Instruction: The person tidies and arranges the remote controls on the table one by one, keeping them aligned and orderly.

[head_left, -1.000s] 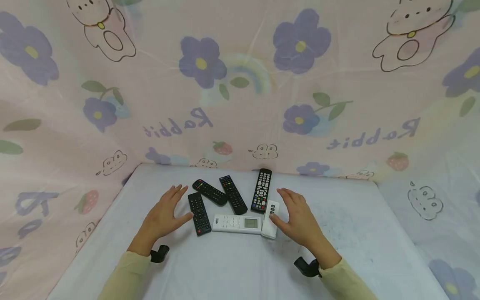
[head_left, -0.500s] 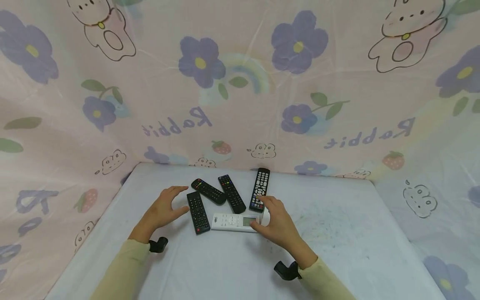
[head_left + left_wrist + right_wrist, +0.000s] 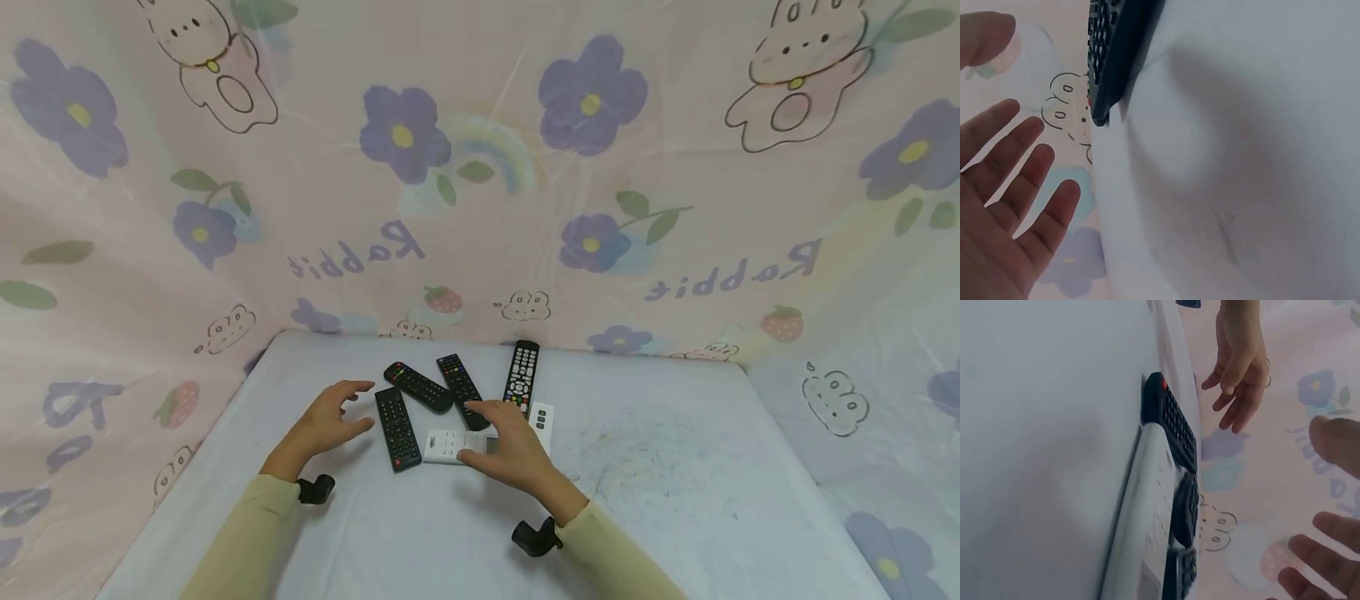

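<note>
In the head view, my right hand hovers over the white air-conditioner remote, hiding its right end. In the right wrist view, that hand's parted fingers are above the remotes, apart from them. My left hand is in the air beside the leftmost black remote, thumb and fingers spread, nothing held. A small white remote is partly covered by the right hand. Further back lie a rounded black remote, a slim black remote and a black remote with pale buttons.
All the remotes lie on a white-covered table, close together toward its back. Behind the table hangs a pink printed curtain, which also runs along both sides. Dark smudges mark the cover on the right. A black wrist mount sticks out below the right wrist.
My right hand has moved left, from over the small white remote to over the air-conditioner remote. The left hand has barely shifted. The remotes lie as before.
</note>
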A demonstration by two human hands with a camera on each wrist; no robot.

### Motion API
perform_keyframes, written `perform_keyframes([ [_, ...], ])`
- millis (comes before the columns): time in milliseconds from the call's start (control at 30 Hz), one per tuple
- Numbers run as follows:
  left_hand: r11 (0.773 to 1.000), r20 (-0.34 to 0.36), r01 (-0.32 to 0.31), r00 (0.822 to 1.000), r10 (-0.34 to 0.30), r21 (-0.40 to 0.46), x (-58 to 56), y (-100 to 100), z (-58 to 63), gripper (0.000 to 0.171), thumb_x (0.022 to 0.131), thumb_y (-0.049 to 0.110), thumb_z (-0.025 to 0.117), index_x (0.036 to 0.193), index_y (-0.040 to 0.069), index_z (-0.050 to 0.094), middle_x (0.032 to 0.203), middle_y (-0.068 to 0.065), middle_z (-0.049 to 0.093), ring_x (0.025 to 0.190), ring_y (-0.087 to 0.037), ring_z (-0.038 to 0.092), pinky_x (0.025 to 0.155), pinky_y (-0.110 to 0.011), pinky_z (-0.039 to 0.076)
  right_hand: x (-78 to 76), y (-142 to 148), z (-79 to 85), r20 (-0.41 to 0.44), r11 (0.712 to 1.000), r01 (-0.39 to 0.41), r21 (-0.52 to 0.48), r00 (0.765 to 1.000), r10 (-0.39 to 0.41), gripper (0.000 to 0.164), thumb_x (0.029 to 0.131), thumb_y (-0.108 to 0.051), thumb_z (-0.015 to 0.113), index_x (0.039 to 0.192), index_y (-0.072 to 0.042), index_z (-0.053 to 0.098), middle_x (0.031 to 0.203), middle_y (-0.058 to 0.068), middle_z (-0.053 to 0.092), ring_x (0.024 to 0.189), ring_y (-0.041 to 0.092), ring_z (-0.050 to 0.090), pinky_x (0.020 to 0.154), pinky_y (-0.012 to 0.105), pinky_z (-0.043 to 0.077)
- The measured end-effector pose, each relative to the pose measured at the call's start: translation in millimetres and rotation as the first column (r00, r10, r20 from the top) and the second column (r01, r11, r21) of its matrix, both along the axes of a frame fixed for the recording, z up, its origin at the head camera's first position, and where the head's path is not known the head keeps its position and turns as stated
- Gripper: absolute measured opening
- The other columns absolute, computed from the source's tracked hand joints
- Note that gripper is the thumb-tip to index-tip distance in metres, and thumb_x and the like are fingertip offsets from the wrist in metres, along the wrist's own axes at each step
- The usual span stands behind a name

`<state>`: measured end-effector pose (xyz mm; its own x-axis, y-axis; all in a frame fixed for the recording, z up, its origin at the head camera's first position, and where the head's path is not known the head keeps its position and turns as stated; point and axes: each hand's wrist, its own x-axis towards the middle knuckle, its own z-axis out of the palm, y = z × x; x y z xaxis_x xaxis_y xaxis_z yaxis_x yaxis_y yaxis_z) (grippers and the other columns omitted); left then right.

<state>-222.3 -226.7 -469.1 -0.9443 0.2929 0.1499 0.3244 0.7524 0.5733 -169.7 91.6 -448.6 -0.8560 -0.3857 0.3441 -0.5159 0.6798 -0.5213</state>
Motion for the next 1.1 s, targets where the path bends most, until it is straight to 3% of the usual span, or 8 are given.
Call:
perform_keyframes([
  [67, 1.000, 0.010, -0.002, 1.000, 0.002, -0.001, -0.9, -1.7, -1.8, 0.058, 0.075, 0.027, 0.067, 0.127, 0.016, 0.043, 0.124, -0.004, 0.048, 0.108, -0.025, 0.047, 0.083, -0.042, 0.045, -2.3, -4.5, -2.3, 0.021, 1.000, -0.018, -0.007, 1.000, 0.018, 0.065, 0.068, -0.048, 0.067, 0.126, -0.028, 0.044, 0.122, -0.008, 0.049, 0.109, 0.011, 0.043, 0.087, 0.036, 0.042],
  [267, 0.999, 0.033, -0.018, 0.999, 0.017, 0.041, -4.4, -3.6, -6.3, 0.057, 0.074, 0.024, 0.069, 0.125, 0.016, 0.045, 0.122, -0.003, 0.049, 0.108, -0.025, 0.047, 0.084, -0.044, 0.044, -7.3, -18.1, -10.6, 0.119, 0.996, -0.053, -0.072, 0.991, 0.062, 0.066, 0.066, -0.044, 0.071, 0.125, -0.028, 0.045, 0.124, -0.010, 0.047, 0.111, 0.013, 0.044, 0.088, 0.036, 0.041],
  [400, 0.998, 0.044, -0.022, 0.999, 0.020, 0.057, -7.2, -3.8, -8.5, 0.056, 0.074, 0.022, 0.069, 0.124, 0.014, 0.046, 0.122, -0.004, 0.050, 0.108, -0.026, 0.047, 0.084, -0.044, 0.043, -9.3, -27.6, -15.8, 0.174, 0.993, -0.083, -0.080, 0.980, 0.096, 0.069, 0.063, -0.043, 0.074, 0.124, -0.034, 0.043, 0.124, -0.011, 0.046, 0.111, 0.013, 0.041, 0.088, 0.037, 0.041],
  [600, 0.997, 0.079, -0.042, 0.996, 0.036, 0.071, -13.1, -4.1, -13.2, 0.057, 0.073, 0.020, 0.069, 0.124, 0.013, 0.045, 0.122, -0.006, 0.050, 0.108, -0.025, 0.047, 0.084, -0.042, 0.044, -18.3, -43.2, -23.4, 0.168, 0.985, -0.171, 0.000, 0.971, 0.169, 0.071, 0.061, -0.042, 0.075, 0.124, -0.034, 0.042, 0.124, -0.018, 0.046, 0.110, 0.008, 0.037, 0.090, 0.036, 0.038],
  [733, 0.997, 0.088, -0.039, 0.995, 0.034, 0.059, -18.9, -4.4, -17.9, 0.057, 0.073, 0.020, 0.070, 0.124, 0.013, 0.045, 0.122, -0.006, 0.050, 0.107, -0.026, 0.048, 0.084, -0.042, 0.043, -25.0, -54.2, -29.1, 0.143, 0.978, -0.195, 0.076, 0.973, 0.183, 0.069, 0.062, -0.044, 0.073, 0.123, -0.030, 0.046, 0.123, -0.016, 0.048, 0.108, 0.009, 0.038, 0.090, 0.037, 0.035],
  [900, 0.999, 0.095, -0.040, 0.995, 0.038, 0.020, -27.0, -4.8, -23.2, 0.055, 0.073, 0.023, 0.069, 0.123, 0.015, 0.047, 0.122, -0.005, 0.051, 0.105, -0.025, 0.049, 0.084, -0.043, 0.042, -28.7, -65.6, -31.8, 0.117, 0.974, -0.172, 0.148, 0.981, 0.155, 0.071, 0.061, -0.048, 0.073, 0.122, -0.022, 0.049, 0.120, -0.011, 0.052, 0.108, 0.013, 0.039, 0.087, 0.040, 0.034],
  [1100, 0.999, 0.151, -0.052, 0.987, 0.049, 0.017, -33.4, -6.0, -24.0, 0.053, 0.074, 0.024, 0.069, 0.122, 0.016, 0.048, 0.123, -0.004, 0.050, 0.105, -0.025, 0.049, 0.085, -0.043, 0.041, -30.2, -74.7, -35.9, 0.115, 0.968, -0.134, 0.212, 0.987, 0.111, 0.071, 0.060, -0.051, 0.071, 0.122, -0.025, 0.049, 0.115, -0.013, 0.055, 0.101, 0.009, 0.040, 0.082, 0.035, 0.031],
])
